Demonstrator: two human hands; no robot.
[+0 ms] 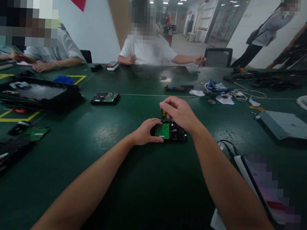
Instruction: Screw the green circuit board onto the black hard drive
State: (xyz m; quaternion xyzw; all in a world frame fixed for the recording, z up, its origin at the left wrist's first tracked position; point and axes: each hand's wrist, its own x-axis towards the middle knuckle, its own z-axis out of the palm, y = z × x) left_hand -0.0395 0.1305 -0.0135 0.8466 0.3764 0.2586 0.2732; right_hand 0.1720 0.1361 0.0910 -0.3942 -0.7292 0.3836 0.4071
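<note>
A hard drive (177, 132) lies on the green table in front of me, its green circuit board facing up. My left hand (148, 131) grips its left end, thumb along the near edge and fingers at the far edge. Above the drive's far side, my right hand (178, 112) is closed around a small screwdriver with a yellow and black handle (164, 113). The screwdriver points down; its tip is too small to make out. A second hard drive (105, 98) rests farther off to the left, touched by neither hand.
A black tray (36, 90) and dark parts with a green board (36, 133) lie left. At right are a grey metal box (288, 126), a phone-like device (262, 189) and cables (240, 95). Across the table sits a person in a white shirt (149, 49).
</note>
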